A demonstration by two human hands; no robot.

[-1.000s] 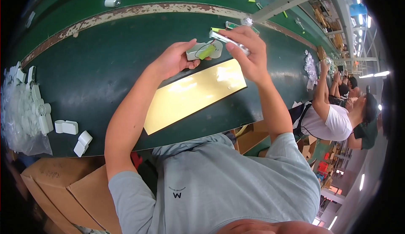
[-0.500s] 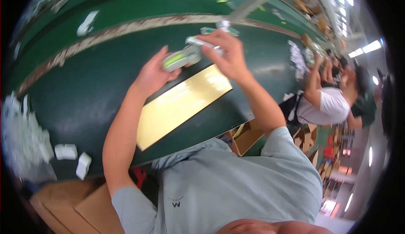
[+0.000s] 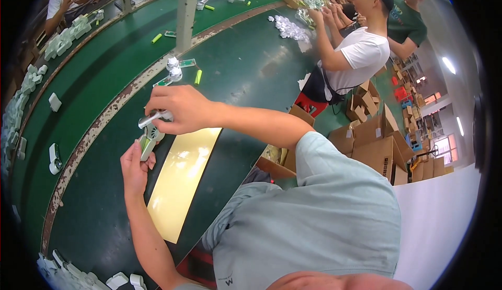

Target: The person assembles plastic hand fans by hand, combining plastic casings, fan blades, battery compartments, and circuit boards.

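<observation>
Over the green worktable, my left hand (image 3: pixel 136 167) grips the handle of a small white fan housing (image 3: pixel 148 142), with thumb and fingers along its sides. A slatted round end shows at its top, and a bit of green shows in the handle. My right hand (image 3: pixel 180 109) pinches a white cover piece (image 3: pixel 150 118) just above that round end; whether the two parts touch I cannot tell. Under my forearm lies a glossy yellow sheet (image 3: pixel 183 175). Just beyond my right hand sit white round fan parts (image 3: pixel 173 70), a green circuit board (image 3: pixel 187 63) and a green battery cell (image 3: pixel 198 77).
A green conveyor belt (image 3: pixel 99 107) runs past a worn metal rail (image 3: pixel 112 102), carrying a loose white housing (image 3: pixel 54 159). A metal post (image 3: pixel 187 13) rises behind the rail. White parts lie piled at lower left (image 3: pixel 78 274). Cardboard boxes (image 3: pixel 374 143) and a co-worker in white (image 3: pixel 361 49) are right.
The view has swung, so the table and sheet appear turned and more of the right side shows. Both hands now appear further left, still holding the housing and cover close together.
</observation>
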